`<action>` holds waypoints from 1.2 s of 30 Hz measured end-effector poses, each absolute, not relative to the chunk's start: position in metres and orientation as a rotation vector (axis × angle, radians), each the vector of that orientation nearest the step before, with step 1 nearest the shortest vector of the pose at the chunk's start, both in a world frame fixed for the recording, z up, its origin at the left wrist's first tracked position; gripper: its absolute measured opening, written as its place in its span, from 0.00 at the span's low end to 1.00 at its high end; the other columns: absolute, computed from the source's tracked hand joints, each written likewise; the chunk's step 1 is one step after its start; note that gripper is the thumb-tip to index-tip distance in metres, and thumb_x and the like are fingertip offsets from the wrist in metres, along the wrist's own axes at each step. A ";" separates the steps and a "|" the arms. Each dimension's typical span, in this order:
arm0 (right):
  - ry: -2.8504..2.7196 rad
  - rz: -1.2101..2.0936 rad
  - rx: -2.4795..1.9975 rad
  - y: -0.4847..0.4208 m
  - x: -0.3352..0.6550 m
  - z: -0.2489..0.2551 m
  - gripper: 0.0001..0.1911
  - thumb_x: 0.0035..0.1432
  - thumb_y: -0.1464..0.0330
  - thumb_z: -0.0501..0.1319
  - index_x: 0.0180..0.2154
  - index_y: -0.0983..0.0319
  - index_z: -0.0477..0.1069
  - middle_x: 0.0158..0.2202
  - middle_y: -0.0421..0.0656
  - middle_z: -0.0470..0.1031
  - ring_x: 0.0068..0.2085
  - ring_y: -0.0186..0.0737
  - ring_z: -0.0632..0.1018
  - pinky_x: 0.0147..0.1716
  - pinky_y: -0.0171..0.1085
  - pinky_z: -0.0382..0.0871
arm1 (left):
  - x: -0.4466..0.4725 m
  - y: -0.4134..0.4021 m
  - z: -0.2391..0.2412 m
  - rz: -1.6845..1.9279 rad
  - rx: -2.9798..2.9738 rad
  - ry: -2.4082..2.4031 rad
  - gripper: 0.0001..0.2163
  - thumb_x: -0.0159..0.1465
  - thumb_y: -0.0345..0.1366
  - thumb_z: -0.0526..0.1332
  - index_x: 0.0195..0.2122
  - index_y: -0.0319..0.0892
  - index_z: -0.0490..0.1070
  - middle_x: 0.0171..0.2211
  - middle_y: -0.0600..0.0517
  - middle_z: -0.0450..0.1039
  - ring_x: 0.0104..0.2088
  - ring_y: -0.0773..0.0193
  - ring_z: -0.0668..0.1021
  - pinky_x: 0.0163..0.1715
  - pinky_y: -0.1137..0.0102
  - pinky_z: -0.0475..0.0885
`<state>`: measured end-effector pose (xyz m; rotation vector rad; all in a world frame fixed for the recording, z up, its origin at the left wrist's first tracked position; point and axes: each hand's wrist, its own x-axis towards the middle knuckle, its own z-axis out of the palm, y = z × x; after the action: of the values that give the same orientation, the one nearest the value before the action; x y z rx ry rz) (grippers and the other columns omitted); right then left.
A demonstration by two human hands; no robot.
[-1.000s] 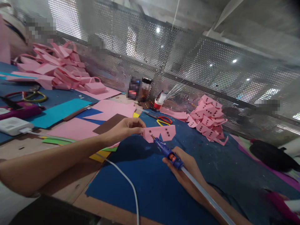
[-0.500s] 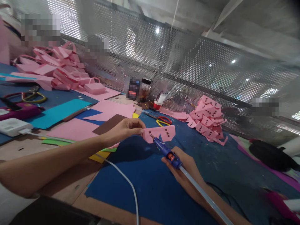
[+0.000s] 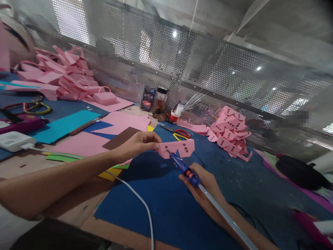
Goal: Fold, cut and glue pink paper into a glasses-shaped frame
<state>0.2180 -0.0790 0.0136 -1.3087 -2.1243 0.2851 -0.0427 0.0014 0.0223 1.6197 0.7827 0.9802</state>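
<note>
Left hand (image 3: 139, 141) pinches the left end of a pink foam cutout (image 3: 177, 148), held in the air above the blue felt mat (image 3: 166, 205). Right hand (image 3: 205, 187) is wrapped around a blue glue gun (image 3: 184, 169), nozzle tip touching the cutout's lower edge. Past the cutout: red-handled scissors (image 3: 182, 133), and a pile of pink punched pieces (image 3: 231, 133) further right. The white cable (image 3: 137, 198) crosses the mat's left edge below the cutout.

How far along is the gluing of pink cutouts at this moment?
Done, it seems: a pile of pink cutouts lies by the mesh wall. In hand: the left hand holds one cutout while the right hand puts the glue gun tip to it. Left: uncut pink sheets lie further left.
</note>
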 end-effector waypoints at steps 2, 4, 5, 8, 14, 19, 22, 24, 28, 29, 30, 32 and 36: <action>-2.121 0.276 -1.294 -0.080 0.217 0.015 0.08 0.58 0.62 0.60 0.31 0.60 0.67 0.27 0.37 0.70 0.25 0.32 0.71 0.26 0.29 0.61 | -0.043 0.001 0.023 0.984 1.613 0.788 0.06 0.60 0.34 0.62 0.36 0.38 0.72 0.34 0.49 0.77 0.37 0.61 0.78 0.43 0.65 0.69; -2.118 0.286 -1.282 -0.081 0.217 0.016 0.08 0.58 0.62 0.60 0.31 0.60 0.67 0.27 0.37 0.70 0.24 0.31 0.71 0.25 0.29 0.61 | -0.043 0.001 0.024 0.987 1.605 0.791 0.06 0.60 0.34 0.62 0.36 0.38 0.72 0.34 0.49 0.77 0.37 0.61 0.78 0.43 0.64 0.70; -2.119 0.294 -1.277 -0.081 0.217 0.016 0.08 0.58 0.62 0.60 0.31 0.60 0.66 0.27 0.37 0.70 0.24 0.31 0.70 0.25 0.29 0.61 | -0.043 0.001 0.024 0.987 1.605 0.792 0.06 0.60 0.34 0.62 0.36 0.38 0.72 0.34 0.49 0.77 0.37 0.61 0.78 0.43 0.64 0.70; -2.124 0.313 -1.271 -0.081 0.218 0.015 0.09 0.58 0.61 0.60 0.31 0.60 0.66 0.27 0.37 0.70 0.23 0.30 0.69 0.24 0.29 0.60 | -0.043 0.000 0.025 0.976 1.607 0.790 0.06 0.60 0.34 0.62 0.37 0.38 0.72 0.34 0.49 0.77 0.37 0.61 0.78 0.43 0.64 0.70; -2.131 0.276 -1.271 -0.079 0.218 0.011 0.09 0.59 0.61 0.59 0.31 0.60 0.66 0.27 0.38 0.70 0.23 0.31 0.69 0.23 0.29 0.59 | -0.043 -0.002 0.025 0.973 1.625 0.772 0.06 0.60 0.34 0.62 0.37 0.38 0.72 0.34 0.49 0.77 0.37 0.62 0.77 0.42 0.65 0.69; -2.117 0.274 -1.274 -0.080 0.218 0.013 0.10 0.59 0.61 0.60 0.30 0.60 0.66 0.25 0.37 0.69 0.22 0.30 0.68 0.22 0.28 0.59 | -0.043 -0.001 0.025 0.989 1.609 0.778 0.06 0.60 0.34 0.62 0.37 0.38 0.73 0.34 0.49 0.77 0.37 0.62 0.77 0.42 0.65 0.70; -2.113 0.262 -1.272 -0.081 0.220 0.012 0.09 0.58 0.62 0.60 0.30 0.60 0.66 0.24 0.35 0.68 0.21 0.29 0.67 0.22 0.28 0.58 | -0.043 0.001 0.025 0.995 1.596 0.789 0.06 0.59 0.35 0.63 0.36 0.38 0.73 0.34 0.49 0.77 0.37 0.61 0.78 0.43 0.65 0.70; -2.115 0.256 -1.262 -0.081 0.221 0.012 0.09 0.58 0.62 0.60 0.30 0.60 0.66 0.24 0.35 0.68 0.21 0.29 0.68 0.22 0.28 0.58 | -0.043 0.002 0.024 1.006 1.596 0.793 0.06 0.59 0.34 0.63 0.36 0.38 0.73 0.33 0.50 0.77 0.37 0.61 0.78 0.43 0.65 0.70; -2.112 0.283 -1.280 -0.082 0.222 0.010 0.09 0.59 0.62 0.60 0.31 0.60 0.65 0.25 0.36 0.69 0.23 0.30 0.69 0.23 0.29 0.59 | -0.043 0.002 0.025 1.018 1.612 0.792 0.05 0.59 0.34 0.62 0.36 0.39 0.73 0.34 0.50 0.77 0.37 0.62 0.78 0.43 0.65 0.70; -2.113 0.289 -1.285 -0.082 0.222 0.010 0.10 0.58 0.61 0.60 0.31 0.60 0.65 0.25 0.36 0.69 0.23 0.30 0.69 0.24 0.29 0.59 | -0.043 0.002 0.025 1.016 1.614 0.794 0.05 0.59 0.34 0.62 0.36 0.39 0.73 0.34 0.50 0.77 0.37 0.62 0.77 0.43 0.65 0.70; -2.115 0.294 -1.290 -0.082 0.222 0.010 0.10 0.58 0.61 0.61 0.31 0.60 0.66 0.26 0.36 0.70 0.23 0.30 0.70 0.24 0.29 0.59 | -0.043 0.001 0.026 1.012 1.615 0.797 0.05 0.59 0.33 0.62 0.36 0.39 0.73 0.34 0.50 0.77 0.37 0.62 0.77 0.43 0.65 0.69; -2.116 0.301 -1.296 -0.082 0.222 0.009 0.10 0.58 0.60 0.61 0.31 0.60 0.66 0.26 0.36 0.70 0.24 0.31 0.70 0.24 0.29 0.60 | -0.043 0.000 0.027 1.007 1.619 0.801 0.05 0.59 0.33 0.62 0.36 0.39 0.73 0.34 0.50 0.77 0.37 0.62 0.77 0.43 0.65 0.69; -2.119 0.284 -1.306 -0.081 0.222 0.008 0.11 0.58 0.60 0.60 0.30 0.60 0.66 0.26 0.37 0.71 0.23 0.32 0.71 0.24 0.29 0.59 | -0.043 0.000 0.027 1.005 1.620 0.803 0.05 0.59 0.33 0.62 0.36 0.38 0.73 0.34 0.50 0.77 0.37 0.62 0.77 0.44 0.65 0.69</action>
<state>0.2224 -0.0808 0.0079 -1.3062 -2.1190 0.2842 -0.0433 0.0003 0.0270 1.6200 0.8035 1.0054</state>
